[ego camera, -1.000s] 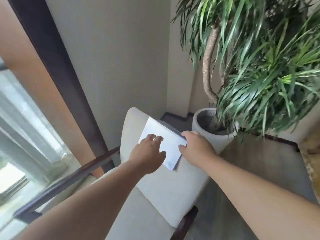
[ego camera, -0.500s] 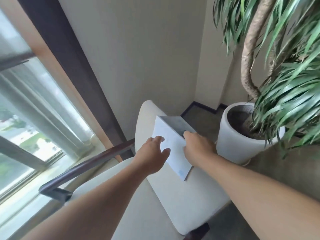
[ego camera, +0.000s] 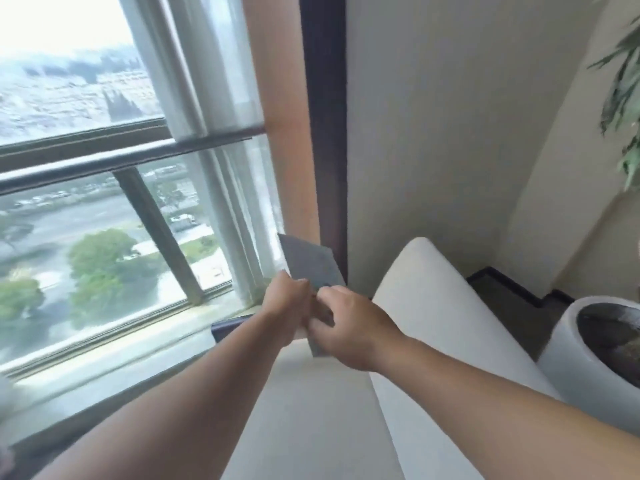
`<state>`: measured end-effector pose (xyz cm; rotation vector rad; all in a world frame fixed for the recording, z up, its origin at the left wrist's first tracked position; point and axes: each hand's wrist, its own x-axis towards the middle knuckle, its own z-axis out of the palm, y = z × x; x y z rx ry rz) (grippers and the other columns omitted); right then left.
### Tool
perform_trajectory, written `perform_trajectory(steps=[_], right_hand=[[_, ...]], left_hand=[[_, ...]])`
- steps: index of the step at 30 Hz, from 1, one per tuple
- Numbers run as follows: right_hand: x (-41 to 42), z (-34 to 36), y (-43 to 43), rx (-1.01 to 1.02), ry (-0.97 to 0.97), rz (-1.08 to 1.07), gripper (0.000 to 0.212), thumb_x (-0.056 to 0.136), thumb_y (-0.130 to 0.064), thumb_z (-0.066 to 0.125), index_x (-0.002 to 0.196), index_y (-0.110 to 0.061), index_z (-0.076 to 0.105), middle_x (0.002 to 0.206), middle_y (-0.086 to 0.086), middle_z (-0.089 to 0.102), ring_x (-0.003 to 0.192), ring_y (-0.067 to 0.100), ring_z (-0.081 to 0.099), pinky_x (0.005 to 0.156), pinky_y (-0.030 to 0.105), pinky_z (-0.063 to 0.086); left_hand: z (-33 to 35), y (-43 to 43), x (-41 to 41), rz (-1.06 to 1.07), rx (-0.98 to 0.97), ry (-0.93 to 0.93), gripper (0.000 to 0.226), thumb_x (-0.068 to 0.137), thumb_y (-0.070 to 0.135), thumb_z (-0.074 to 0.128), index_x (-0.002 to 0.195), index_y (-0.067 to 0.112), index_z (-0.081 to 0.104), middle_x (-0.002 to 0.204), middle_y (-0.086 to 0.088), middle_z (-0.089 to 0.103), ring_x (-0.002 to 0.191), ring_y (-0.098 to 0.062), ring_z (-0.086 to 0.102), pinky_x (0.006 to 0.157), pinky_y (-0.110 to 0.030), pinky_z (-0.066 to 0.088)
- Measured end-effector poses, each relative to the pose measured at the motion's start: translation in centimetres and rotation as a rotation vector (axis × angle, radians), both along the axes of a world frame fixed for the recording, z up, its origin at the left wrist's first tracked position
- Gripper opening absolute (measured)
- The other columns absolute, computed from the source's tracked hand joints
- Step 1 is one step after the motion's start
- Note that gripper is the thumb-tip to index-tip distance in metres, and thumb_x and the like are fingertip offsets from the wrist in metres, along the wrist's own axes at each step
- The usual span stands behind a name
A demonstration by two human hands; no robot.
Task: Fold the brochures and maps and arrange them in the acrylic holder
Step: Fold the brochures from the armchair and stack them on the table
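Lifted off the chair (ego camera: 433, 306), brochure (ego camera: 311, 266) pinched by left hand (ego camera: 287, 306) and right hand (ego camera: 349, 327) — blurred, half hidden.

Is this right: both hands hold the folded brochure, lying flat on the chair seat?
Not quite. In the head view the left hand and right hand do grip the folded brochure, but it is lifted upright in the air above the chair, not lying on it.
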<state>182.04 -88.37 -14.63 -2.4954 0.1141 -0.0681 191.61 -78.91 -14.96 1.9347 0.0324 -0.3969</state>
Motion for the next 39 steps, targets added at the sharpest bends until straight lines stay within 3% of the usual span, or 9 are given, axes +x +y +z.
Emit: perform_trajectory(steps=[4,6,12,16,20,27,31,36,39], right_hand=[[3.7,1.3,8.5,0.184,-0.013,-0.137,0.053,0.088,-0.056,0.052,0.130,-0.025,0.050,0.128,-0.002,0.052,0.113,0.021,0.055,0.092,0.037,0.047],[5.3,1.6,13.6,0.214,0.059,-0.197,0.061,0.092,-0.051,0.052,0.142,-0.018,0.039,0.135,0.006,0.052,0.117,0.027,0.055,0.084,0.036,0.046],[8.0,0.9,33.9,0.221,0.085,-0.036,0.061,0.087,-0.047,0.053,0.135,-0.012,0.044,0.117,0.007,0.060,0.099,0.029,0.057,0.077,0.034,0.042],[8.6,0.8,47.4,0.186,0.099,0.141,0.065,0.092,-0.045,0.053,0.146,-0.012,0.036,0.141,0.012,0.053,0.122,0.032,0.053,0.092,0.036,0.042],[9.3,0.2,59.2,0.171,0.116,0.311,0.064,0.093,-0.039,0.055,0.147,-0.010,0.035,0.143,0.015,0.051,0.129,0.032,0.049,0.098,0.036,0.039],[12.3,-3.0,74.5,0.189,0.187,0.513,0.064,0.092,-0.039,0.054,0.147,-0.013,0.036,0.140,0.009,0.054,0.119,0.027,0.056,0.085,0.031,0.041],[15.9,-4.9,80.3,0.208,0.225,0.564,0.055,0.091,-0.038,0.051,0.141,-0.018,0.041,0.124,0.004,0.059,0.088,0.016,0.057,0.074,0.031,0.041],[20.3,-6.8,84.8,0.158,0.279,0.550,0.056,0.093,-0.037,0.050,0.143,-0.015,0.038,0.123,0.007,0.058,0.090,0.022,0.053,0.074,0.033,0.043],[22.4,-8.0,86.7,0.127,0.296,0.515,0.055,0.094,-0.036,0.050,0.143,-0.014,0.039,0.133,0.010,0.058,0.107,0.027,0.057,0.080,0.033,0.042]], left_hand=[[1.9,13.2,-0.3,0.046,-0.222,-0.015,0.027,0.084,0.000,0.057,0.108,0.010,0.064,0.099,-0.017,0.071,0.085,-0.036,0.071,0.069,-0.051,0.060],[2.4,20.4,-1.1,0.053,-0.324,-0.025,0.031,0.085,-0.003,0.058,0.114,0.008,0.063,0.106,-0.021,0.070,0.092,-0.041,0.069,0.072,-0.057,0.058],[2.1,43.6,-4.3,0.161,-0.451,-0.100,0.036,0.080,-0.003,0.062,0.116,0.004,0.063,0.104,-0.023,0.070,0.080,-0.034,0.070,0.060,-0.040,0.056],[1.3,58.2,-7.1,0.407,-0.350,-0.127,0.034,0.086,-0.002,0.057,0.115,0.014,0.066,0.107,-0.016,0.072,0.091,-0.038,0.069,0.070,-0.050,0.058],[0.0,69.5,-9.5,0.628,-0.294,-0.132,0.033,0.089,-0.002,0.052,0.113,0.017,0.064,0.109,-0.017,0.070,0.095,-0.039,0.068,0.076,-0.055,0.058],[-2.7,81.4,-8.9,0.794,-0.208,-0.089,0.029,0.092,0.003,0.050,0.111,0.021,0.062,0.111,-0.009,0.070,0.098,-0.031,0.068,0.085,-0.052,0.056],[-4.5,86.3,-5.5,0.845,-0.172,-0.051,0.027,0.093,0.005,0.049,0.109,0.022,0.060,0.112,-0.008,0.069,0.100,-0.029,0.068,0.086,-0.050,0.056],[-6.4,91.7,-1.2,0.842,-0.177,0.021,0.028,0.093,0.006,0.048,0.108,0.027,0.061,0.111,-0.007,0.070,0.100,-0.030,0.068,0.086,-0.054,0.056],[-8.2,95.0,0.7,0.841,-0.153,0.071,0.028,0.093,0.007,0.049,0.111,0.027,0.060,0.110,-0.005,0.070,0.098,-0.029,0.069,0.087,-0.053,0.055]])
